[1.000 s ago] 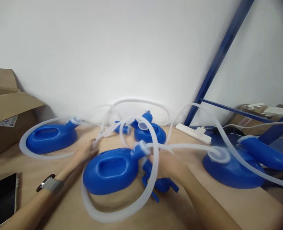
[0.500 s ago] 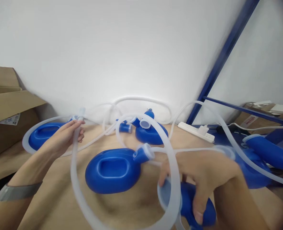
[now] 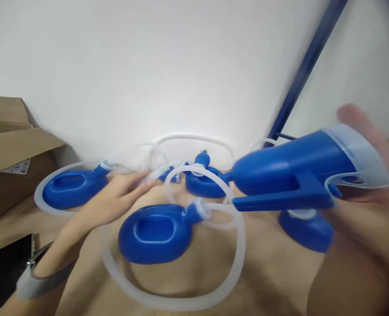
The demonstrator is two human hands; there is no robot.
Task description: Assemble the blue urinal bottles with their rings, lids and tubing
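My right hand [image 3: 367,215] holds up a blue funnel-shaped piece [image 3: 289,171] with a clear soft rim and a handle, narrow end pointing left; the hand is smeared by motion. My left hand [image 3: 115,199] pinches the end of a translucent white hose [image 3: 194,303] between thumb and fingertips. That hose loops over the tan table around a blue flat bottle [image 3: 156,232] lying in the middle.
Further blue bottles lie at the left [image 3: 71,191], at the back [image 3: 202,182] and at the right [image 3: 308,230], with more hoses by the white wall. A cardboard box [image 3: 6,149] stands at the left, a dark phone [image 3: 3,267] near my left wrist, a blue rack post [image 3: 309,66] at the right.
My right hand has lifted the blue funnel piece from low near the table to chest height on the right. My left hand has carried the hose end rightward towards the middle.
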